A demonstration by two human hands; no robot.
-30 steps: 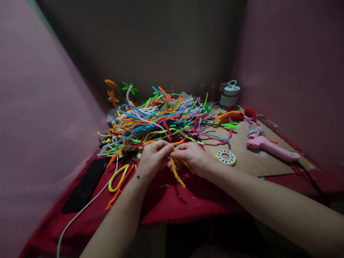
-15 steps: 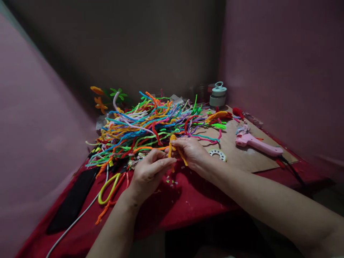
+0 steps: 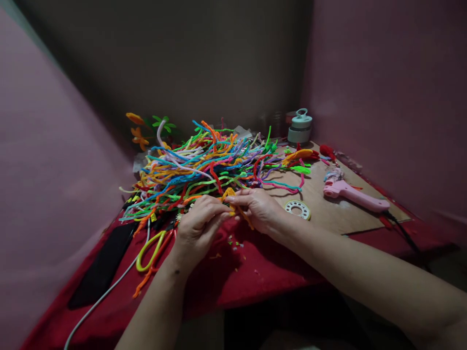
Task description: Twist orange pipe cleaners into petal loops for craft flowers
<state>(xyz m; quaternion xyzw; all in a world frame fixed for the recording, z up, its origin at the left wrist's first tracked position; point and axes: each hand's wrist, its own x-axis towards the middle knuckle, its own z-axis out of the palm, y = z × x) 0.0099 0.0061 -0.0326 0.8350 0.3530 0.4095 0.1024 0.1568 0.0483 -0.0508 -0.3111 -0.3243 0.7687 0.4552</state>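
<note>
My left hand (image 3: pixel 199 224) and my right hand (image 3: pixel 260 208) meet over the near edge of the red cloth (image 3: pixel 255 277). Both pinch a bent orange-yellow pipe cleaner (image 3: pixel 233 204), folded into a small loop between the fingertips with one end trailing down to the right. Just behind the hands lies a big tangled pile of coloured pipe cleaners (image 3: pixel 211 165). Small scraps lie on the cloth below the hands.
A pink glue gun (image 3: pixel 352 194) with a black cord lies on a brown board (image 3: pixel 328 214) at the right, near a white ring (image 3: pixel 298 209). Yellow-handled scissors (image 3: pixel 149 248), a black phone (image 3: pixel 104 267) and a white cable sit left. A teal tin (image 3: pixel 299 129) stands at the back.
The hands came together again on the orange pipe cleaner and bent it into a tighter loop. The trailing end that hung down a second ago is now shorter.
</note>
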